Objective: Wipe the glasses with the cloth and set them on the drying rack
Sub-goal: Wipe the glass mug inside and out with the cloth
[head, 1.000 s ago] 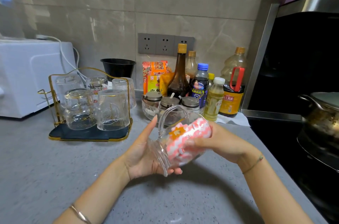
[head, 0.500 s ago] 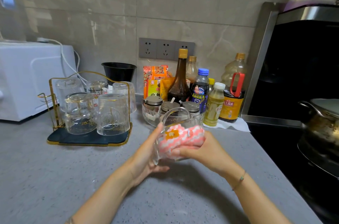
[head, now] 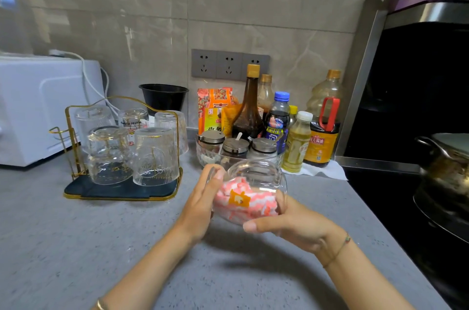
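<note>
Gripped between both hands, just above the grey counter (head: pixel 76 246): one clear glass (head: pixel 253 172), tilted on its side. Left hand (head: pixel 200 208) seen from the back, wrist almost straight, fingers lifted up and bent lightly round the left edge of the glass. Right hand (head: pixel 294 226) reaching in from the right, wrist turned inward, thumb stretched under the glass, other fingers curled and pressing the pink-and-white cloth (head: pixel 243 202) against the clear wall. Cannot tell if the cloth is inside the glass or behind it. Both forearms stretched forward over the counter, with a thin bracelet on each wrist.

At far left, white appliance (head: pixel 38 106) against the tiled wall. At far right, dark pot (head: pixel 444 172) on black stove (head: pixel 396 195). Left of the hands and well apart, drying rack (head: pixel 109 191) with gold wire frame and dark tray, carrying five upturned glasses (head: pixel 154 157). Behind the held glass, row of bottles (head: pixel 247 112), and before them three small jars (head: pixel 234 147) with metal lids.
</note>
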Tool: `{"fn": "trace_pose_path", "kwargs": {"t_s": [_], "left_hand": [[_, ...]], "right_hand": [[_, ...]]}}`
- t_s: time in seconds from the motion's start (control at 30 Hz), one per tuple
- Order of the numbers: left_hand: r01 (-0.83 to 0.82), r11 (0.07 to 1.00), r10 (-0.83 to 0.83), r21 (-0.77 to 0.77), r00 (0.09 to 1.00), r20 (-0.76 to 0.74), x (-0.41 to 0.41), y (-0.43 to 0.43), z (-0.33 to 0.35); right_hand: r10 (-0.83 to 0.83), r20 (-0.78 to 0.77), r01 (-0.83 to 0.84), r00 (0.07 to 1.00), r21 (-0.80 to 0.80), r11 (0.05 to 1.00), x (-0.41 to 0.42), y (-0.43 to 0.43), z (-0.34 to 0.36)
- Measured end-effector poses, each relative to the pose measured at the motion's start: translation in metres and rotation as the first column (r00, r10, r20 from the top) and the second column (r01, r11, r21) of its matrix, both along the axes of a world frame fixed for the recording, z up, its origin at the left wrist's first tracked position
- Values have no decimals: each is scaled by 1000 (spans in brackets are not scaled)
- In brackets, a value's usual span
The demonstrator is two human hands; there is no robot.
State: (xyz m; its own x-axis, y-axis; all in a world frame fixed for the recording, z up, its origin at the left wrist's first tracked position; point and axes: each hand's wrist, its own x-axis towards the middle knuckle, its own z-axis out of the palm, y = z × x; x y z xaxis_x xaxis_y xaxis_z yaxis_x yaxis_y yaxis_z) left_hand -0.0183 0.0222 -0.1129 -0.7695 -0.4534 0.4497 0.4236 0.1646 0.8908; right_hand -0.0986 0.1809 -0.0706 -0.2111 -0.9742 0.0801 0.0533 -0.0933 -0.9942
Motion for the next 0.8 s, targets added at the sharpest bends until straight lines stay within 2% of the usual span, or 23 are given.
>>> {"fn": "trace_pose_path", "kwargs": {"t_s": [0.23, 0.37, 0.5, 0.67, 0.8], "left_hand": [[-104, 995, 104, -5, 995, -11, 0, 2, 6], [-164, 985, 164, -47, 986, -8, 1, -4, 3], [-169, 974, 167, -153, 986, -27, 3, -4, 3], [-90, 974, 83, -206, 996, -44, 4, -3, 2], [-10, 991, 4, -132, 999, -41, 5, -1, 4]], "right_hand": [[-261, 106, 268, 959, -53, 962, 1, -6, 5], [-368, 54, 372, 928, -72, 926, -3, -3, 8], [-189, 35, 190, 981, -28, 981, 3, -1, 8], [-2, 189, 0, 982, 12, 1000, 3, 2, 3], [-81, 197, 79, 977, 19, 997, 5, -3, -3]]}}
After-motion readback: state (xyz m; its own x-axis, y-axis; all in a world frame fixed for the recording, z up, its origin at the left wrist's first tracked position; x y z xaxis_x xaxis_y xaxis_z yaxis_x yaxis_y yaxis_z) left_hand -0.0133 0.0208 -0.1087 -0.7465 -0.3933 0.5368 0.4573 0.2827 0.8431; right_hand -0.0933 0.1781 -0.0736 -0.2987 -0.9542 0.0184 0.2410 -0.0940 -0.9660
